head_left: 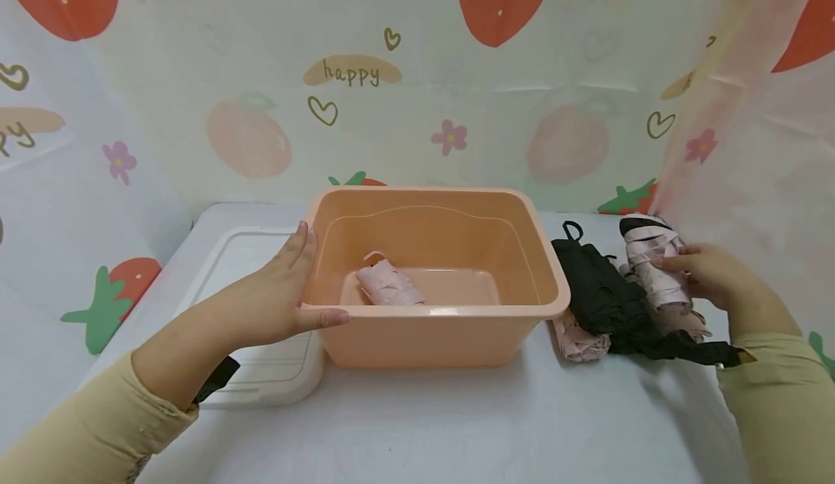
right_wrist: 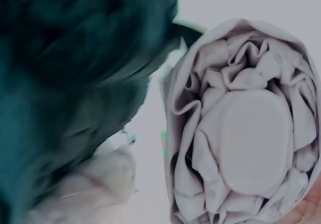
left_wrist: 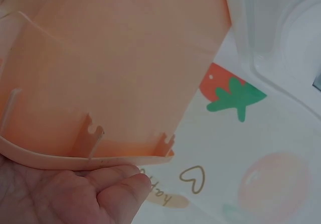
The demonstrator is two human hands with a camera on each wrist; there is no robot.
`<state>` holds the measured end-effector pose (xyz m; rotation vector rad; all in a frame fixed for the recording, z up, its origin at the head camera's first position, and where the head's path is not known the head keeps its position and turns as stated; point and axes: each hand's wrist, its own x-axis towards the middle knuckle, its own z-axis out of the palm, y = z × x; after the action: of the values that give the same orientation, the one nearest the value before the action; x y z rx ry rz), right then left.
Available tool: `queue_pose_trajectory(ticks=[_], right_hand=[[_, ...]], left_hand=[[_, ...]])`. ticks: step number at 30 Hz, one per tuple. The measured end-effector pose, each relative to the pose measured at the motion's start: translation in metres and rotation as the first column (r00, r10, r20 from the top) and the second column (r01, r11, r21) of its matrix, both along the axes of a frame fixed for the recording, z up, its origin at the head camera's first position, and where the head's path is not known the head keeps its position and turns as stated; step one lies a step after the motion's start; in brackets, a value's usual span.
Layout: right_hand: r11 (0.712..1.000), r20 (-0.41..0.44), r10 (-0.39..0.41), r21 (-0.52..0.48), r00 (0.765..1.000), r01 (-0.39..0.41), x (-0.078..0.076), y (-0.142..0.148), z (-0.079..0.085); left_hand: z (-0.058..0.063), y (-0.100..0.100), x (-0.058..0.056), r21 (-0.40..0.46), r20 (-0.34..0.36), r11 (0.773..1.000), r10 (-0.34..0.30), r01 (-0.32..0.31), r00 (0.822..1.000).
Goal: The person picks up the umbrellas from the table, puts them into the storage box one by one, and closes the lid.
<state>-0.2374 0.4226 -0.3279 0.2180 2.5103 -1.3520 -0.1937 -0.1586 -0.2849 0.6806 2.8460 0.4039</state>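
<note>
My right hand (head_left: 720,277) grips a pale pink folded umbrella (head_left: 659,266) at the right, tilted above the other umbrellas. In the right wrist view, the oval end of this pink umbrella (right_wrist: 256,141) faces the camera amid its gathered folds. Just left of it lies a black folded umbrella (head_left: 596,285) with a wrist loop, over another pink umbrella (head_left: 577,339). My left hand (head_left: 277,295) rests against the left rim of a peach plastic bin (head_left: 437,311), thumb along the front edge. Inside the bin is one pink folded umbrella (head_left: 389,283).
A white plastic lid (head_left: 261,379) lies on the table left of the bin, partly behind my left arm. The white-covered table (head_left: 457,426) extends in front. A fruit-patterned cloth (head_left: 417,107) hangs behind and along both sides.
</note>
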Motion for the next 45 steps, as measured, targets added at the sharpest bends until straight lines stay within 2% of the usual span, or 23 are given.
queue_pose_trajectory(ticks=[6,13,17,21,24,30,36,41,45], right_hand=[[1.000,-0.067,0.000,-0.019,0.998,-0.002,-0.003,-0.014,0.038],[1.000,-0.153,0.011,-0.018,0.988,-0.014,-0.017,-0.044,0.080],[0.999,-0.190,0.034,-0.016,0.981,-0.038,-0.024,-0.066,0.096],[0.997,-0.189,0.061,-0.040,0.980,-0.070,-0.030,-0.088,0.109],[0.996,-0.188,0.085,-0.022,0.979,-0.090,-0.034,-0.106,0.118],[0.991,-0.225,0.133,-0.002,0.965,-0.137,-0.036,-0.146,0.129],[0.981,-0.248,0.190,0.001,0.950,-0.196,-0.041,-0.189,0.129],[0.972,-0.188,0.235,0.046,0.954,-0.230,-0.046,-0.225,0.124],[0.959,-0.155,0.284,0.061,0.946,-0.278,-0.050,-0.251,0.121]], left_hand=[[0.002,0.001,0.001,0.000,0.004,1.000,0.002,-0.002,1.000],[0.002,0.000,0.001,0.002,0.004,1.000,0.002,-0.002,1.000],[0.001,0.001,0.001,0.006,0.007,1.000,0.004,-0.004,1.000],[0.000,0.001,0.001,0.010,0.001,1.000,0.005,-0.005,1.000],[0.000,0.000,0.000,0.007,-0.002,1.000,0.005,-0.005,1.000],[-0.001,0.000,-0.002,-0.004,0.005,1.000,0.002,-0.002,1.000],[0.002,0.000,-0.001,-0.005,0.017,1.000,0.008,-0.008,1.000],[0.003,0.001,-0.001,-0.005,0.021,1.000,0.009,-0.009,1.000],[0.003,0.001,-0.001,-0.008,0.016,1.000,0.011,-0.011,1.000]])
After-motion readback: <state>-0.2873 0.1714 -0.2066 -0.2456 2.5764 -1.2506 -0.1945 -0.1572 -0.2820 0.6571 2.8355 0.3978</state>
